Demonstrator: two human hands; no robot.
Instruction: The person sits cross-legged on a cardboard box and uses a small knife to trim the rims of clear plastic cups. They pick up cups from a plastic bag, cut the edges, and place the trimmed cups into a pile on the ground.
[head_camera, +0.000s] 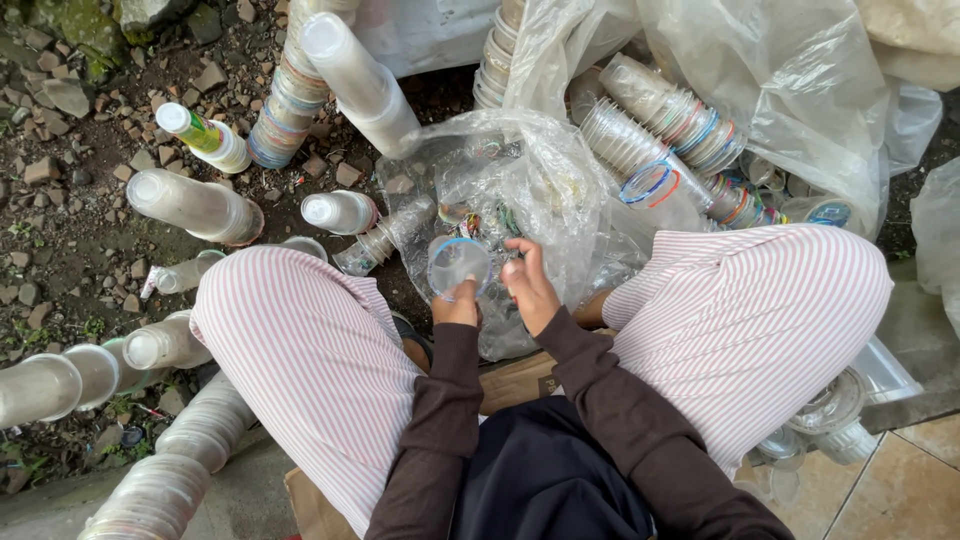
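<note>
Between the striped knees, the left hand (457, 303) has its fingers gripping a clear plastic cup (458, 264); just right of them, the right hand (527, 283) fingers curl loosely open, touching a crumpled plastic bag (540, 180).

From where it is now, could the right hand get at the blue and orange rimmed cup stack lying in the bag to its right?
Probably yes. The right hand is free, fingers in the clear bag, and the rimmed cup stack lies just beyond with only loose plastic film between. The left hand holds a clear cup.
</note>
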